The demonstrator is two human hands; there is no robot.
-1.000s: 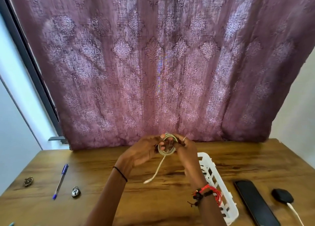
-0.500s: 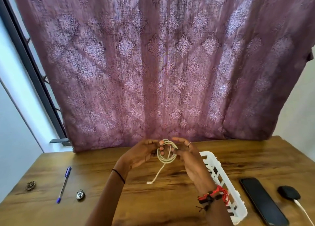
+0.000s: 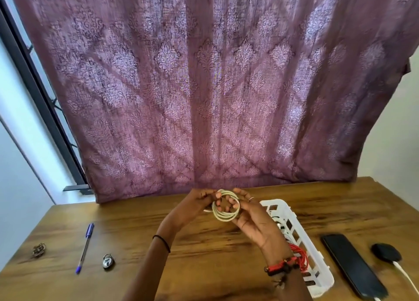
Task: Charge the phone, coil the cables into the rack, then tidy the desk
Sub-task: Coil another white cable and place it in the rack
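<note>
A white cable (image 3: 225, 206) is wound into a small round coil, held above the wooden desk (image 3: 204, 255) between both hands. My left hand (image 3: 195, 206) pinches its left side, where a short end pokes out. My right hand (image 3: 254, 219) grips the right side with fingers through the loop. Behind my right wrist lies the white plastic rack (image 3: 292, 226), with a red cable (image 3: 299, 254) partly visible in it. The black phone (image 3: 353, 269) rests face up to the right, with a white cable at its near end. A black charger (image 3: 385, 252) with a white lead sits beside it.
On the left of the desk lie a blue pen (image 3: 85, 247), a small padlock (image 3: 108, 261) and a small brown trinket (image 3: 39, 249). A purple patterned curtain (image 3: 215, 85) hangs behind the desk's far edge. A window frame runs down the left.
The loose tail that hung down from the coil is now wound in. Only a short end shows at the left. Both hands stayed close together above the desk.
</note>
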